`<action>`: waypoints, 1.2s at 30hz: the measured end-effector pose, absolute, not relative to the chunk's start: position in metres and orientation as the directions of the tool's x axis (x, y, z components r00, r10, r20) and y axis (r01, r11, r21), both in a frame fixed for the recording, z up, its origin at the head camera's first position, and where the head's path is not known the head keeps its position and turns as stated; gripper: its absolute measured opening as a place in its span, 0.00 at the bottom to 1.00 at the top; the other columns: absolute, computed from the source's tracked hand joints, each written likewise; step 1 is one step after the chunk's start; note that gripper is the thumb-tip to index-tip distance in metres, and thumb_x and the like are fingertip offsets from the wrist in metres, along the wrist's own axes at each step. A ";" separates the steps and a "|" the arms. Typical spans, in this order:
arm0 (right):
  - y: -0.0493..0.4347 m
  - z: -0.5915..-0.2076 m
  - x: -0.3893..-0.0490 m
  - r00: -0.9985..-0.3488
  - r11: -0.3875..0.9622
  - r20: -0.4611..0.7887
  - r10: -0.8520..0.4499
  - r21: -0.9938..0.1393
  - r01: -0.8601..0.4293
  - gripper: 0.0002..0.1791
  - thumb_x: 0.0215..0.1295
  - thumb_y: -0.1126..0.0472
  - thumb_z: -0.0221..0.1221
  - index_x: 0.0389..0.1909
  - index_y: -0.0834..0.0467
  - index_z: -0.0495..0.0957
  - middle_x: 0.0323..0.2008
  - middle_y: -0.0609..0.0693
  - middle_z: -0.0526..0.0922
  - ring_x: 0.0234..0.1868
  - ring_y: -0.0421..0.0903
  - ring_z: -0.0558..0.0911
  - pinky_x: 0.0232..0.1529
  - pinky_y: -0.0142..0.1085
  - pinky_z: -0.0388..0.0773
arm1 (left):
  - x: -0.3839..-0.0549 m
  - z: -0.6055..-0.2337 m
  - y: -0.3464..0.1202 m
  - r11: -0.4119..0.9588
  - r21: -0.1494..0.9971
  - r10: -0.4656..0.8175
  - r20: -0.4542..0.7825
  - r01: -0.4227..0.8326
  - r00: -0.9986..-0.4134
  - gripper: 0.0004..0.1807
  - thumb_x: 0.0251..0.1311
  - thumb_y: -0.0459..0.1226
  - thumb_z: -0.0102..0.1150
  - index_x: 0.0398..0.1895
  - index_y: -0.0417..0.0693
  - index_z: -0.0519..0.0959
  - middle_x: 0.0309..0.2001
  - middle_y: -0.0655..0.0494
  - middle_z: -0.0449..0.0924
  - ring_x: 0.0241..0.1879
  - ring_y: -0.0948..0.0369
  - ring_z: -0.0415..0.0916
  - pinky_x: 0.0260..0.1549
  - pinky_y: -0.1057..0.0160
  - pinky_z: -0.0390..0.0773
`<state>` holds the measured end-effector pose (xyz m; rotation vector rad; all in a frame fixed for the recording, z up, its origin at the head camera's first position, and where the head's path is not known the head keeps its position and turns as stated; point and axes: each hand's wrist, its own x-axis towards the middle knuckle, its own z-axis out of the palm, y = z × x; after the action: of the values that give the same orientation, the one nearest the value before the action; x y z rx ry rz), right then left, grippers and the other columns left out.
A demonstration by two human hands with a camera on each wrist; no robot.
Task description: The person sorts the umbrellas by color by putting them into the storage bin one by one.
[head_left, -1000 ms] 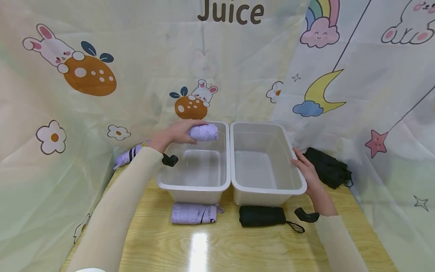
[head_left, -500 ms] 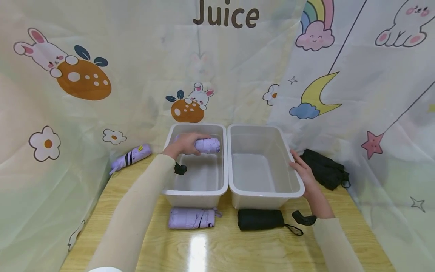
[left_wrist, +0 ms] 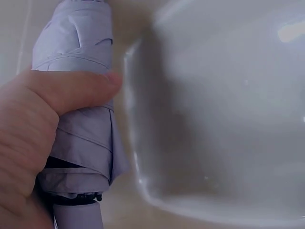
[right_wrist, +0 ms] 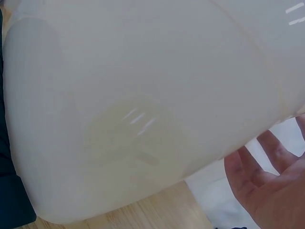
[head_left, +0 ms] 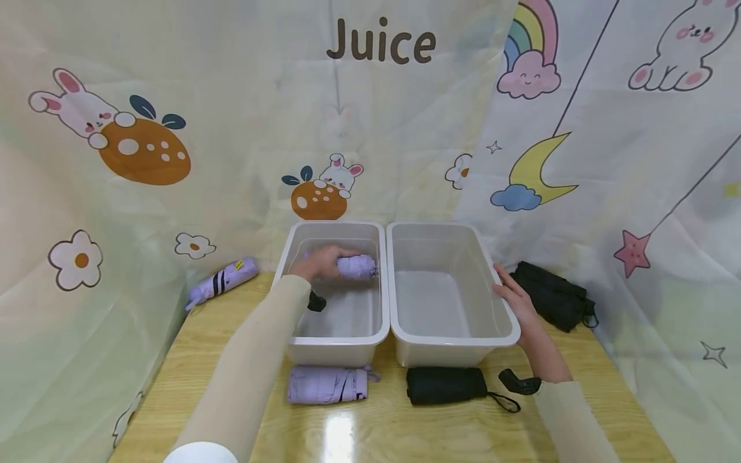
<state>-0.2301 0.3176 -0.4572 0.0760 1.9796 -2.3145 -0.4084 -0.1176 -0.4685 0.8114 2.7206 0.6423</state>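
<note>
My left hand (head_left: pixel 324 262) grips a folded lilac umbrella (head_left: pixel 357 267) inside the left white plastic bin (head_left: pixel 338 341), toward its back wall. In the left wrist view the thumb lies across the umbrella's wrapped fabric (left_wrist: pixel 86 131), close over the bin's floor (left_wrist: pixel 228 124); the fingers beneath are hidden. My right hand (head_left: pixel 518 301) rests against the right-hand edge of the other white bin (head_left: pixel 454 341). Its fingers (right_wrist: pixel 243 174) lie relaxed at that bin's rim in the right wrist view, without curling round it.
A second lilac umbrella (head_left: pixel 327 385) and a black one (head_left: pixel 446 386) lie in front of the bins. Another lilac umbrella (head_left: pixel 222 283) lies at the left, and a black umbrella (head_left: pixel 550 294) at the right. A printed curtain (head_left: pixel 393 141) encloses the wooden table (head_left: pixel 417 434).
My left hand has lowered the lilac umbrella from rim height down into the left bin. The right hand stays at the right bin's edge. The head view has tilted slightly upward.
</note>
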 end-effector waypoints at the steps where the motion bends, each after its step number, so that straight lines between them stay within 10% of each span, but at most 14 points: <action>1: 0.317 -0.457 -0.230 -0.995 -0.155 -0.098 -0.038 -0.983 0.102 0.35 0.75 0.54 0.50 0.77 0.42 0.46 0.77 0.45 0.42 0.58 0.39 0.67 0.49 0.30 0.75 | -0.408 -0.470 -0.117 0.759 0.465 0.555 -0.097 0.456 -0.826 0.39 0.47 0.38 0.75 0.64 0.73 0.73 0.52 0.60 0.77 0.46 0.56 0.71 0.49 0.54 0.73; 28: 0.314 -0.451 -0.231 -0.989 -0.197 -0.142 -0.034 -0.969 0.146 0.36 0.76 0.57 0.49 0.78 0.45 0.43 0.77 0.50 0.40 0.55 0.38 0.72 0.49 0.31 0.75 | -0.409 -0.494 -0.120 0.816 0.414 0.498 -0.148 0.404 -0.854 0.40 0.44 0.40 0.78 0.65 0.67 0.74 0.62 0.58 0.74 0.55 0.58 0.70 0.56 0.55 0.69; 36: 0.316 -0.454 -0.230 -0.988 -0.188 -0.152 -0.037 -0.970 0.156 0.36 0.76 0.55 0.50 0.77 0.42 0.44 0.77 0.48 0.40 0.57 0.39 0.71 0.49 0.32 0.76 | -0.404 -0.454 -0.120 0.800 0.466 0.504 -0.180 0.378 -0.845 0.32 0.52 0.38 0.72 0.63 0.47 0.76 0.60 0.49 0.75 0.60 0.52 0.70 0.57 0.54 0.70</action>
<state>-0.2304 0.3164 -0.4541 0.1422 1.9156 -2.3251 -0.4043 -0.1203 -0.4538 0.6762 2.6932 0.6076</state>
